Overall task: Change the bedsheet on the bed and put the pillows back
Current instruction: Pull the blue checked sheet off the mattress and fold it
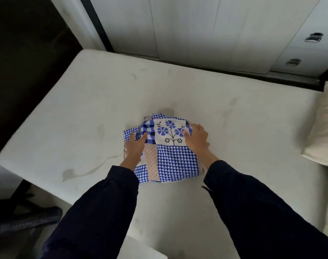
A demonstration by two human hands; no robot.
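A folded bedsheet (175, 157), patched in blue-and-white check with blue flowers and pink dotted squares, lies in the middle of the bare white mattress (84, 101). My left hand (135, 146) rests on the sheet's left side, fingers spread flat on the cloth. On the sheet's upper right corner lies my right hand (196, 137), fingers extended over the flower patch. Both arms wear dark sleeves. A cream pillow (324, 131) lies at the mattress's right edge.
White wardrobe doors with metal handles (313, 37) stand beyond the bed. A dark headboard or panel (25, 62) rises at the left. Dark fabric (23, 219) lies on the floor at lower left. Stains mark the mattress.
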